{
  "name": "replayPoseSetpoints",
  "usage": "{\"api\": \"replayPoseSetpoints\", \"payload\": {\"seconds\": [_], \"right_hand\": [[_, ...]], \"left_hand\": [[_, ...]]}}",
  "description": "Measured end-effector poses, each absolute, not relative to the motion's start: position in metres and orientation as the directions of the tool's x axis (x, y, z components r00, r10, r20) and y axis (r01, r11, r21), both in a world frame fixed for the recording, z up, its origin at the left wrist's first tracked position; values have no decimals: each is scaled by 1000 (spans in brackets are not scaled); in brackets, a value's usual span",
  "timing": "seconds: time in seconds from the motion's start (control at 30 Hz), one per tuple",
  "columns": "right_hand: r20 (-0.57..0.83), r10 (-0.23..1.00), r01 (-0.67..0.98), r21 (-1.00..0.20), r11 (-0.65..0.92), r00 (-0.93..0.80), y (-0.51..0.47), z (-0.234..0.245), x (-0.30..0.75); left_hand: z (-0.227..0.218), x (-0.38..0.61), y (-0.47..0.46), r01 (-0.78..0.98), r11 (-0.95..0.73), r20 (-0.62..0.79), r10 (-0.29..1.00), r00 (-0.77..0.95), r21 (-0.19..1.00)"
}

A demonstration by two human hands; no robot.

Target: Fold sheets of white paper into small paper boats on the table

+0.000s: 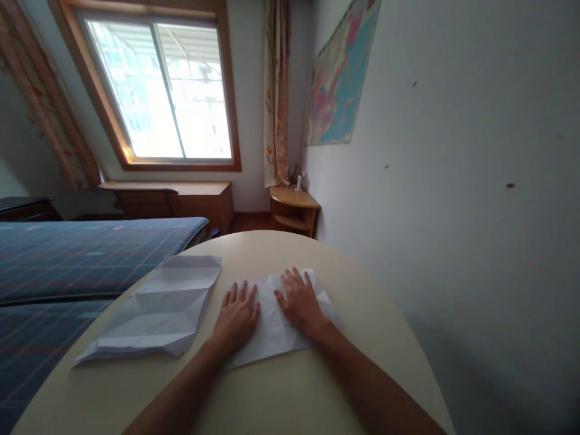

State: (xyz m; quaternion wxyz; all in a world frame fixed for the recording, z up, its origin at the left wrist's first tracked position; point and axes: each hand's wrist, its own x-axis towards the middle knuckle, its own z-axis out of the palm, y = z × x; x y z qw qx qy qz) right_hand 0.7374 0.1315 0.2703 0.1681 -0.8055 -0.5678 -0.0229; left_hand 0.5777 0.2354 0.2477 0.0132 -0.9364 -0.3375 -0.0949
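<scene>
Left hand [236,315] and right hand [299,303] are lying flat and spread, gripping nothing, on the paper [270,326] atop the table [362,308], where uneven pressing is risking a skid or wrinkle, though blur is perhaps hiding its finer folds.

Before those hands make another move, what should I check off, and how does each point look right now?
1. Left hand on the sheet of paper: ok, palm down on its left part.
2. Right hand on the same sheet: ok, palm down, fingers spread.
3. Sheet smooth: not ok, creases show between the hands.
4. Paper beneath the palms smooth: cannot tell, the hands hide it.
5. Creased paper at the left apart from the sheet: ok, a strip of the round table shows between them.
6. That left paper wholly on the table: cannot tell, its far-left edge runs close to the rim.
</scene>
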Motion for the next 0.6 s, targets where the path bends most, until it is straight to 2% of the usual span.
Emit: {"api": "replayPoseSetpoints", "payload": {"seconds": [0.1, 0.17, 0.37, 0.47, 0.6], "right_hand": [[179, 977, 956, -288, -61, 117, 135, 268, 718], [115, 991, 953, -303, -27, 65, 135, 265, 719], [72, 912, 895, -238, -377, 403, 124, 257, 772], [63, 897, 883, -218, -416, 438, 116, 257, 793], [118, 894, 893, -196, -406, 432, 111, 266, 793]], "left_hand": [[247, 576, 237, 610, -792, 200, 601, 774, 20], [246, 575, 239, 600, -800, 202, 590, 782, 18], [243, 569, 244, 623, -782, 221, 609, 762, 8], [242, 565, 242, 644, -765, 233, 626, 744, -1], [240, 562, 233, 531, -847, 242, 523, 817, 35]]}}
